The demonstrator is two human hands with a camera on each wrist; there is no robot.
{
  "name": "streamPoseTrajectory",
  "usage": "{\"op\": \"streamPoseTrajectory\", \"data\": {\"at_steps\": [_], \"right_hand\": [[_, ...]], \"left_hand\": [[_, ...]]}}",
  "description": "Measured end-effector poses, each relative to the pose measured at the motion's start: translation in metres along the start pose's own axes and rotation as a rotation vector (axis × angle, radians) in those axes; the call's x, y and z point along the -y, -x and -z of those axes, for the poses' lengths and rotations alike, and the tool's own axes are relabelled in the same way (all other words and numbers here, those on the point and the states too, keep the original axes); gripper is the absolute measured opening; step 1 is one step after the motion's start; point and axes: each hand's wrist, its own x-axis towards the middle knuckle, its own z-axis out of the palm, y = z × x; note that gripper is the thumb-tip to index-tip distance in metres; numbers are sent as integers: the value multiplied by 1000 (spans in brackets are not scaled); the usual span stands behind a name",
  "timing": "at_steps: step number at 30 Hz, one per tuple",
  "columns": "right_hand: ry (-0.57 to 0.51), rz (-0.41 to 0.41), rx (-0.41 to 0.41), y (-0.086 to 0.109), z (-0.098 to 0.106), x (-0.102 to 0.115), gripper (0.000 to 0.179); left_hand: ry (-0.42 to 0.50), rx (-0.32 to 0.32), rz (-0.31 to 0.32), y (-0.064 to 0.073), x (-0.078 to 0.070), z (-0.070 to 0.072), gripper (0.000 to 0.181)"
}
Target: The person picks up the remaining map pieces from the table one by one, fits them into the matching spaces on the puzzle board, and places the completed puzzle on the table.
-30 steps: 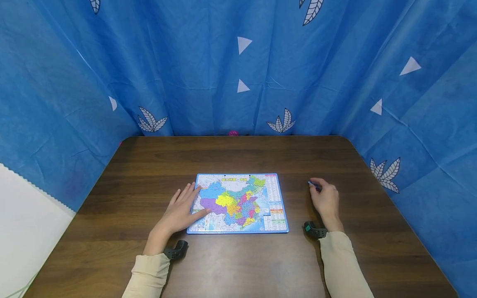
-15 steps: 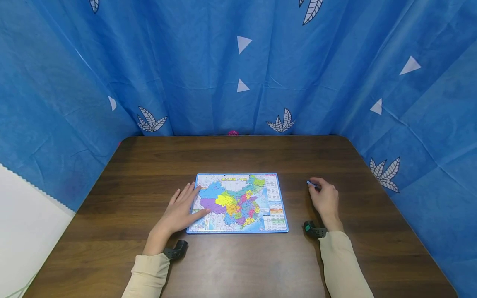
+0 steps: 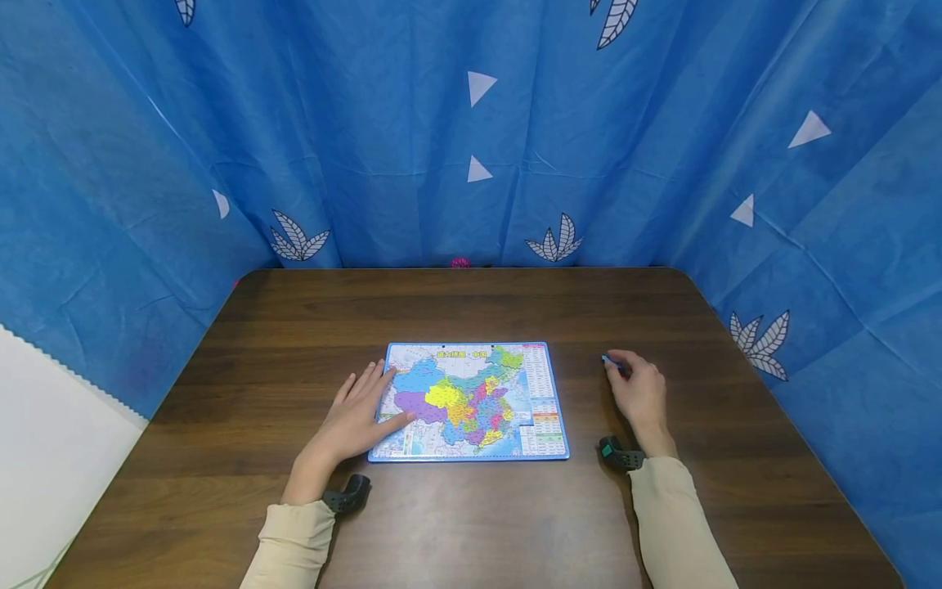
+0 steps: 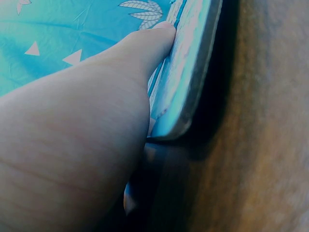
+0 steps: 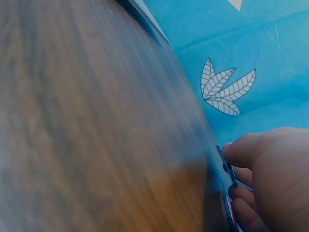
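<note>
A map jigsaw puzzle board [image 3: 540,384] with a blue rim and many-coloured regions lies flat on the table. My left hand [image 3: 358,417] rests on its left side, fingers spread and thumb laid over the lower left of the map. In the left wrist view the thumb [image 4: 145,48] overlaps the corner of the board [image 4: 181,92]. To the right of the board, my right hand [image 3: 639,394] pinches a small thin puzzle piece [image 3: 609,361]. The right wrist view shows the piece [image 5: 228,166] edge-on at the fingertips, with another thin, pink-marked edge [image 5: 230,212] below it by the lower fingers.
The brown wooden table [image 3: 471,523] has rounded far corners. A blue curtain [image 3: 412,123] with leaf and triangle prints hangs behind and beside it. A white surface [image 3: 51,458] is at the left, and a small pink item [image 3: 459,263] shows at the far edge.
My right hand has shifted slightly left, toward the board, with the puzzle piece still pinched. The left hand and the board stay in place.
</note>
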Motion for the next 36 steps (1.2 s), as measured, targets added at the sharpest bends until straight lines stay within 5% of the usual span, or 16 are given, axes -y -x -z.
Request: {"op": "streamPoseTrajectory", "data": {"at_steps": [36], "right_hand": [[22, 88, 76, 2, -8, 10, 22]], "left_hand": [[-7, 0, 9, -1, 1, -2, 95]]}}
